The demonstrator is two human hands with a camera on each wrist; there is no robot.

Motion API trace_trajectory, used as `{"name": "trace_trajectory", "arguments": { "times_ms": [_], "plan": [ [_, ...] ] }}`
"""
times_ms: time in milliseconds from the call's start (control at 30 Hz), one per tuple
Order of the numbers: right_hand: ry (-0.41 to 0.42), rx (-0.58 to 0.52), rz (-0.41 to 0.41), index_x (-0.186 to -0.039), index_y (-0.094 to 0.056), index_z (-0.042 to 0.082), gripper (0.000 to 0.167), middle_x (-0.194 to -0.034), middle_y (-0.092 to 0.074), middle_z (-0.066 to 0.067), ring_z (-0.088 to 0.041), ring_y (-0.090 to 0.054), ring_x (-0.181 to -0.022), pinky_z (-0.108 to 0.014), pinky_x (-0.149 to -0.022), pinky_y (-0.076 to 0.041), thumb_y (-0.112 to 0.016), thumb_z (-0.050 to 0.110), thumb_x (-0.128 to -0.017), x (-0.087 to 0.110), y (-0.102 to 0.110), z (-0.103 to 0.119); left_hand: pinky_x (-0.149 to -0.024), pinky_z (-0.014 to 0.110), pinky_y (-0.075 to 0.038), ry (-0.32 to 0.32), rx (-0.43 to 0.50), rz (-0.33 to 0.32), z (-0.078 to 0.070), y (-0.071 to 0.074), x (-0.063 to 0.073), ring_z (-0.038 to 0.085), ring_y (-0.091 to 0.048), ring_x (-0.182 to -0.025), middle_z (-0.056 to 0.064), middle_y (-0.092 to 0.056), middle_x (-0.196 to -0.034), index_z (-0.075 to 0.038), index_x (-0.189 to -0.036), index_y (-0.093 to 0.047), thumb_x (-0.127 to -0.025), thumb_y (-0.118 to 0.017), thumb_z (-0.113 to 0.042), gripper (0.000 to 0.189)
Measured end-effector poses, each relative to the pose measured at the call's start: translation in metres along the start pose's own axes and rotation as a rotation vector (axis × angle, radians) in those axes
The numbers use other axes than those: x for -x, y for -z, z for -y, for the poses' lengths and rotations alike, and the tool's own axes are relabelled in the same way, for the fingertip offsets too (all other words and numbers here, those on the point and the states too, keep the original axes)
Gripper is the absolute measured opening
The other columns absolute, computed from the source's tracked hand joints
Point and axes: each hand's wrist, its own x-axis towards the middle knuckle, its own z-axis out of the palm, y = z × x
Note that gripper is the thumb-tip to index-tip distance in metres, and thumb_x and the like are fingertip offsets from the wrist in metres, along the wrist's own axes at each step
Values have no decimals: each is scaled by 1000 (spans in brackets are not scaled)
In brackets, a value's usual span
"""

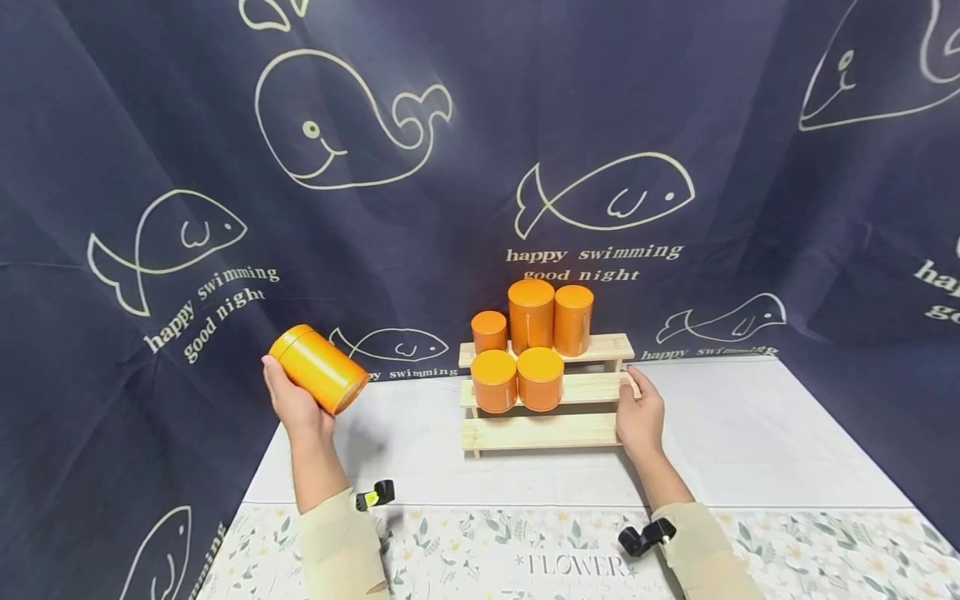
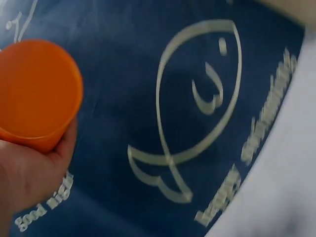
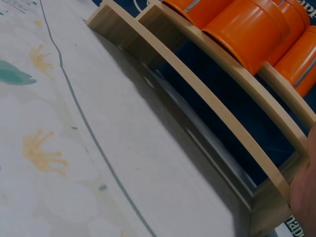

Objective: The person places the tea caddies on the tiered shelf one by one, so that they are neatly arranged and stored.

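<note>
My left hand (image 1: 300,410) grips an orange cylindrical canister (image 1: 318,369), tilted and raised at the left. Its round orange end (image 2: 37,91) fills the left edge of the left wrist view, with the thumb and fingers (image 2: 66,143) against its side. On the right, my right hand (image 1: 642,414) holds the right end of a three-tier wooden rack (image 1: 551,431). Three orange canisters of differing heights, the tallest (image 1: 531,317) in the middle, stand on the top tier. Two shorter ones (image 1: 495,383) stand side by side on the left of the middle tier.
The rack stands on a white table surface (image 1: 720,433), with a flower-printed cloth strip (image 1: 450,550) along the front. A dark blue curtain (image 1: 480,100) with white fish drawings hangs right behind the rack and down both sides.
</note>
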Motion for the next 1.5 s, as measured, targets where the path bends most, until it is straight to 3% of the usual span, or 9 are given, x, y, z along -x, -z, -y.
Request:
{"name": "trace_trajectory", "arguments": {
  "times_ms": [100, 200, 267, 333, 367, 667, 867, 1100, 1500],
  "plan": [
    [10, 9, -13, -157, -48, 3, 47, -152, -58, -24, -13, -63, -84, -21, -77, -51, -43, 19, -113, -1, 1, 0, -82, 38, -64, 146, 268, 23, 0, -11, 5, 27, -71, -99, 10, -63, -122, -17, -140, -56, -109, -40, -58, 53],
    [11, -6, -11, -157, -48, 2, 47, -154, -57, -24, -13, -65, -89, -20, -82, -52, -43, 19, -113, -2, 1, 0, -79, 41, -64, 232, 399, 113, 2, -19, 10, 30, -71, -97, 12, -64, -119, -13, -142, -54, -107, -42, -61, 61],
    [7, -18, -7, -157, -47, 1, 48, -156, -54, -25, -26, -70, -111, -32, -99, -56, -43, 19, -113, -2, 0, 0, -80, 42, -65, 268, 442, 195, 3, -23, 13, 31, -71, -97, 13, -66, -117, -11, -143, -53, -105, -47, -63, 65],
    [0, -27, -1, -157, -46, 1, 48, -160, -50, -25, -37, -58, -139, -48, -118, -47, -42, 18, -113, -2, 0, 0, -82, 42, -66, 294, 464, 272, 4, -24, 15, 32, -71, -99, 13, -67, -116, -9, -144, -51, -102, -54, -62, 68],
    [-3, -32, 1, -158, -45, 0, 48, -160, -49, -25, -40, -53, -145, -53, -122, -43, -42, 18, -113, -2, 0, -1, -83, 43, -66, 308, 470, 296, 4, -25, 16, 32, -72, -101, 13, -68, -117, -10, -145, -51, -101, -57, -61, 68],
    [-8, -23, -3, -158, -45, 0, 48, -161, -48, -26, -41, -41, -155, -56, -128, -34, -42, 17, -112, -2, 3, -4, -87, 36, -64, 331, 270, 344, 2, -33, 31, 23, -74, -101, 6, -68, -131, -14, -147, -50, -96, -76, -35, 61],
    [-9, -19, 10, -158, -44, 1, 49, -161, -47, -26, -41, -41, -155, -56, -127, -35, -41, 19, -113, 0, 3, -4, -87, 34, -64, 283, 129, 435, -2, -40, 42, 20, -73, -100, 2, -70, -125, -15, -144, -52, -98, -66, -31, 50],
    [-18, -21, -1, -157, -46, 2, 48, -161, -48, -25, -40, -40, -156, -55, -128, -33, -43, 18, -112, 1, 3, -4, -85, 33, -64, 221, 61, 563, -6, -45, 54, 19, -74, -94, 2, -70, -118, -14, -141, -54, -99, -55, -29, 44],
    [-7, -34, -3, -156, -47, 1, 48, -160, -48, -26, -40, -40, -156, -55, -128, -33, -45, 16, -111, -2, -1, -4, -85, 36, -65, 98, 6, 593, -13, -53, 67, 20, -74, -99, 5, -67, -127, -19, -147, -46, -98, -54, -19, 50]
  ]
}}
